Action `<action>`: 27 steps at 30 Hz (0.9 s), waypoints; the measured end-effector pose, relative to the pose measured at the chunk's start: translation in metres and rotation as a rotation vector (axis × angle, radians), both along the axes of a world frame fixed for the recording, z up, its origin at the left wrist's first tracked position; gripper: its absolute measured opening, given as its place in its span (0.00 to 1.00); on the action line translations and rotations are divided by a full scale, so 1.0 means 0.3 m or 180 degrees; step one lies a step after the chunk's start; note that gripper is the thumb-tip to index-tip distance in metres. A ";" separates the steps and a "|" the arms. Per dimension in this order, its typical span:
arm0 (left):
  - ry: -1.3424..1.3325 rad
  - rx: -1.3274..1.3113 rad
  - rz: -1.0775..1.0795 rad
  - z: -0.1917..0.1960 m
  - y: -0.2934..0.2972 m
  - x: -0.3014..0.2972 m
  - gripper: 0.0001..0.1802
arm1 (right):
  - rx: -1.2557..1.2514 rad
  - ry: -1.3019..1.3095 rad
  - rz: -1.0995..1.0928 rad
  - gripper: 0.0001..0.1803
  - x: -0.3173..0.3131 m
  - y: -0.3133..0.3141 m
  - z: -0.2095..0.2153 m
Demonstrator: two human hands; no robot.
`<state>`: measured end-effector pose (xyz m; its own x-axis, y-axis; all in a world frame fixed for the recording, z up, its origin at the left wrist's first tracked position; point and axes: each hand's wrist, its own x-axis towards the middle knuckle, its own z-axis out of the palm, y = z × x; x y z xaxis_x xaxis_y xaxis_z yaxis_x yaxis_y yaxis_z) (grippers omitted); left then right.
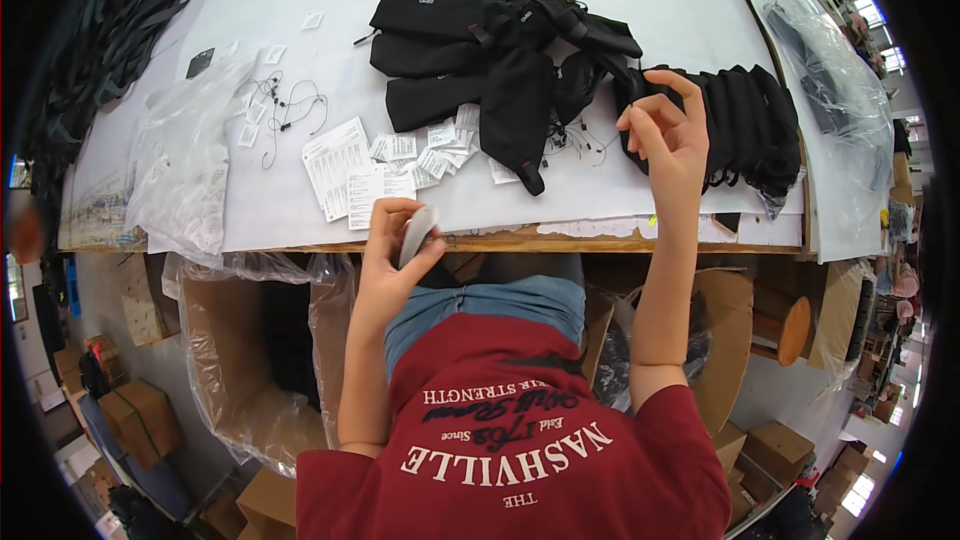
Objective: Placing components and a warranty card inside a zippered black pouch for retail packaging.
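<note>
My left hand (393,255) is closed around a small whitish, curved piece (418,232) at the table's front edge; its exact kind is unclear. My right hand (668,135) is raised over the table with its fingers curled together, beside a row of black fabric pieces (745,125). Whatever those fingertips pinch, if anything, is too small to make out. Left of that hand, several soft black pouches (515,105) lie overlapping in a loose fan. White printed tags (440,150) are scattered by the pouches, and larger printed sheets (340,165) lie in front of my left hand.
Thin black strings (285,110) and a crumpled clear plastic bag (185,145) lie to the left. Dark straps (120,30) are heaped at the far left. Below the wooden table edge (480,239) stand a plastic-lined carton (225,340) and another open carton (725,320).
</note>
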<state>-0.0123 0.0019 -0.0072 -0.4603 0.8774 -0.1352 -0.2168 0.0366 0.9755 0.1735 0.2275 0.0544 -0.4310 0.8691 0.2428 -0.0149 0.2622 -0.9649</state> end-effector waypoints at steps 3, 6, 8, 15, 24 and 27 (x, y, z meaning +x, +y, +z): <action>0.0215 -0.0226 -0.0048 0.020 0.021 0.041 0.15 | 0.0085 0.0051 0.0130 0.16 -0.010 -0.061 -0.009; 0.1236 0.0429 0.0012 0.044 0.066 0.075 0.13 | 0.0087 0.0199 0.0044 0.15 -0.008 -0.049 -0.054; 0.1465 0.0454 0.0049 0.055 0.074 0.086 0.13 | -0.0127 0.0271 -0.0156 0.14 0.011 -0.031 -0.054; 0.1681 0.0232 0.0292 0.075 0.070 0.117 0.12 | -0.0097 -0.0007 0.0674 0.17 -0.013 -0.178 -0.079; 0.1422 0.0103 0.0315 0.078 0.073 0.160 0.10 | 0.0299 -0.0069 0.0808 0.26 -0.057 -0.345 -0.104; 0.1818 0.0200 0.0308 0.091 0.076 0.159 0.11 | 0.0662 -0.0073 0.0720 0.27 -0.061 -0.348 -0.116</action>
<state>0.0353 0.0247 0.0200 -0.5234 0.8261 0.2091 0.3448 -0.0191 0.9385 0.1554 0.1232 0.0196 -0.6153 0.6831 0.3935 -0.0744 0.4466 -0.8916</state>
